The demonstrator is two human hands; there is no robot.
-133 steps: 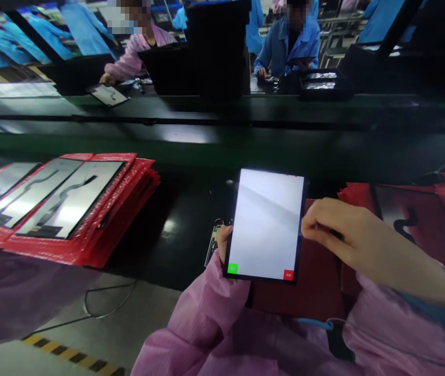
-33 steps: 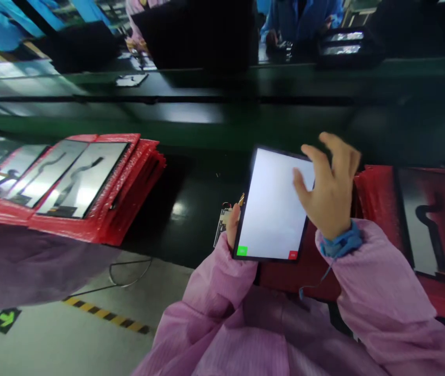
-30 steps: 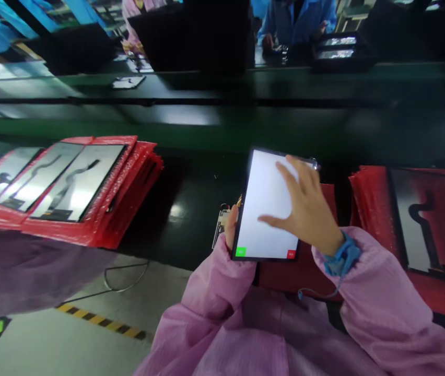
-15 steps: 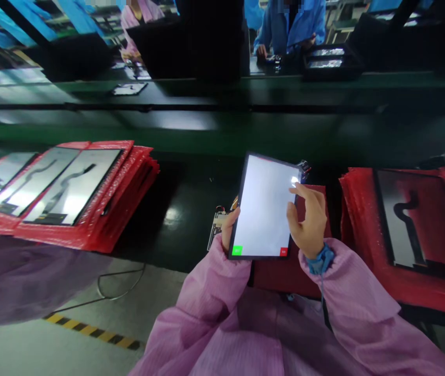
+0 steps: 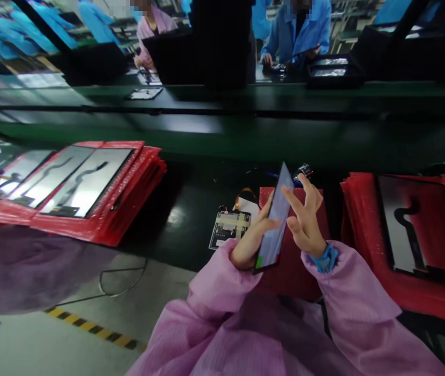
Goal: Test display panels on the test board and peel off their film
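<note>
A lit display panel (image 5: pixel 276 224), pale with green and red corner marks, is tilted steeply on edge in front of me. My left hand (image 5: pixel 252 237) grips it by its left side, thumb across the screen. Beside its right side is my right hand (image 5: pixel 304 216), fingers spread and the index fingertip at the screen; a blue band circles that wrist. Under and behind the panel lies a red pad (image 5: pixel 304 271). Left of it, an opened device with a circuit board (image 5: pixel 228 227) rests on the dark table, an orange flex cable at its top.
Stacked red bubble sleeves (image 5: pixel 128 209) carrying panels stand at the left, and another red stack (image 5: pixel 359 235) with a panel at the right. A neighbour's sleeve (image 5: pixel 30 271) reaches in at far left. People in blue and pink work across the bench.
The panel has turned from nearly face-on to steeply tilted. My left hand has shifted right with it, uncovering the circuit board device. My right hand's fingers have spread wider.
</note>
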